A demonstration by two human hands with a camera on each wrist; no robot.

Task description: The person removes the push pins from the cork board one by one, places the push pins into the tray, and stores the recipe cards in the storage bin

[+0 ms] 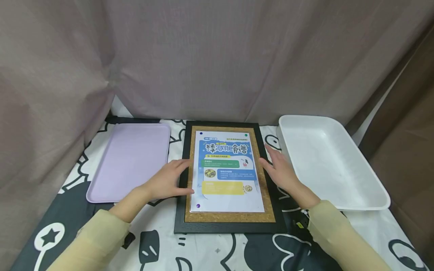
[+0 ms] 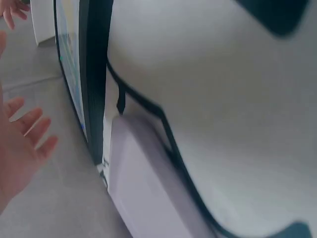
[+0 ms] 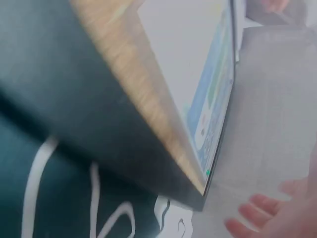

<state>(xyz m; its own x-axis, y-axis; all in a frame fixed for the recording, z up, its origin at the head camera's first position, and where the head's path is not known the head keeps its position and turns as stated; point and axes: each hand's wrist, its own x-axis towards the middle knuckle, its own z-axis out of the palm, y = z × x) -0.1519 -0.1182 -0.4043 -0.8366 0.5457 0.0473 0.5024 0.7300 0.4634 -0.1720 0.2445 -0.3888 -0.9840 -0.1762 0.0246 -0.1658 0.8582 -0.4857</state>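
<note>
A cork board (image 1: 230,217) in a black frame (image 1: 230,227) lies on the table, carrying a printed paper sheet (image 1: 228,203) with blue, green and yellow panels. Round pins show at three of its corners: a dark blue pin (image 1: 201,133) top left, a green pin (image 1: 246,134) top right and a purple pin (image 1: 198,206) bottom left. My left hand (image 1: 169,180) is spread over the frame's left side, fingers and thumb extended. At the right side my right hand (image 1: 280,171) is likewise spread, holding nothing. Both wrist views show the hands raised above the board's level, fingers apart.
A flat lilac tray (image 1: 132,162) lies left of the board. To the right stands a deep white plastic tub (image 1: 333,162). The patterned black-and-white tablecloth (image 1: 207,248) covers the table, and grey curtains (image 1: 203,56) hang behind.
</note>
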